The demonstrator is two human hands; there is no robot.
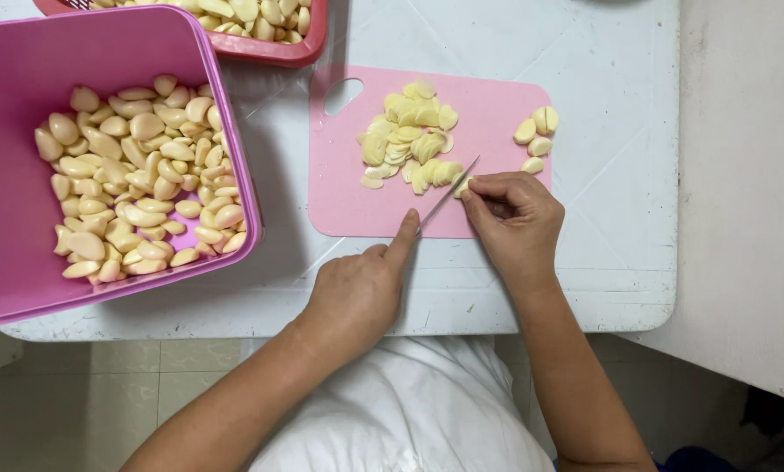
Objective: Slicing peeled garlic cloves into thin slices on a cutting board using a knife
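Currently the knife (pixel 449 194) lies with its long axis diagonal, thin blade tip pointing up and to the right toward the pile of garlic slices (pixel 409 138) on the pink cutting board (pixel 497 105). Left hand (pixel 357 293) is closed around the handle, forefinger stretched along the blade's back. Right hand (pixel 516 218) has fingertips pinched on a pale clove (pixel 462 185) at the blade edge, mostly hidden. Three whole cloves (pixel 536 135) sit near the board's right edge. Purple tub (pixel 25 52) holds peeled cloves, left.
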